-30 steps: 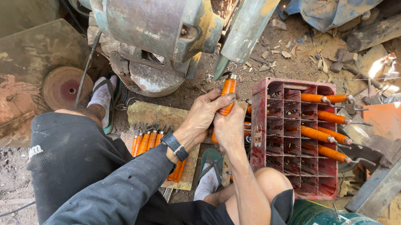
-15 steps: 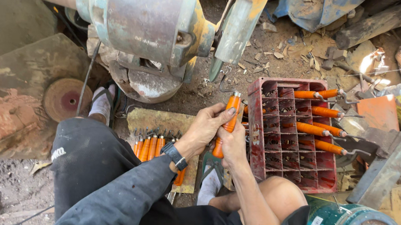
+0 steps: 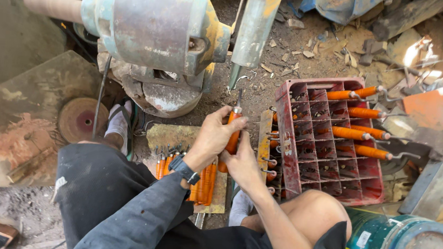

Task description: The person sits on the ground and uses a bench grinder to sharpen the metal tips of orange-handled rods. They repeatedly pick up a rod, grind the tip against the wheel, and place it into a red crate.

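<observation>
Both my hands hold one orange-handled tool (image 3: 232,135) upright, its thin metal tip pointing up toward the grinder. My left hand (image 3: 214,137), on a dark-sleeved arm with a wristwatch, wraps the handle from the left. My right hand (image 3: 243,164), bare-armed, grips the lower end of the handle. Below the hands a row of several similar orange-handled tools (image 3: 203,186) lies on a worn board (image 3: 180,136). To the right stands a red plastic crate (image 3: 331,172), with several more orange-handled tools (image 3: 354,133) lying across its top.
A large rusty bench grinder motor (image 3: 160,31) sits ahead, with a metal guard (image 3: 253,29) hanging beside it. A round abrasive disc (image 3: 81,120) lies on the dirt at left. My sandalled foot (image 3: 119,126) rests nearby. A teal drum (image 3: 404,243) stands at bottom right, scrap metal (image 3: 431,132) beyond the crate.
My hands and the tool have come down and closer to my body, away from the grinder's guard. The view has shifted a little to the right.
</observation>
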